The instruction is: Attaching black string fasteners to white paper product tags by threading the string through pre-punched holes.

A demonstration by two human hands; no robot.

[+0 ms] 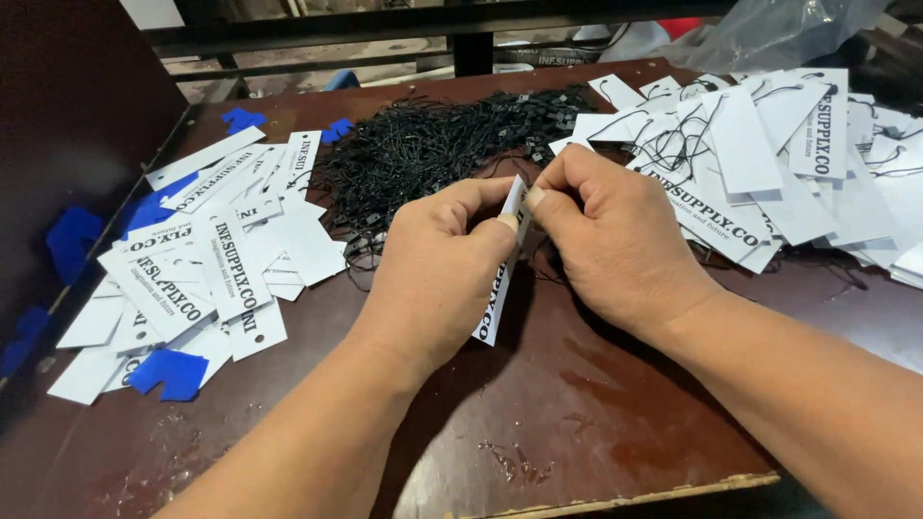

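Note:
My left hand [437, 274] and my right hand [611, 235] meet over the middle of a dark brown table [577, 413]. Both pinch one white paper tag with black print [500, 298], held on edge between them; its top end sits between my thumbs and fingertips, its lower end hangs below my left palm. Whether a cord runs through the tag is hidden by my fingers. Just behind my hands lies a heap of thin black cords [433, 144].
Loose white printed tags [207, 269] lie spread at the left with blue plastic pieces [168, 373]. A larger pile of white tags with black cords attached [769, 163] covers the right. Clear plastic bag [779, 29] at the back right. Table's front edge is chipped.

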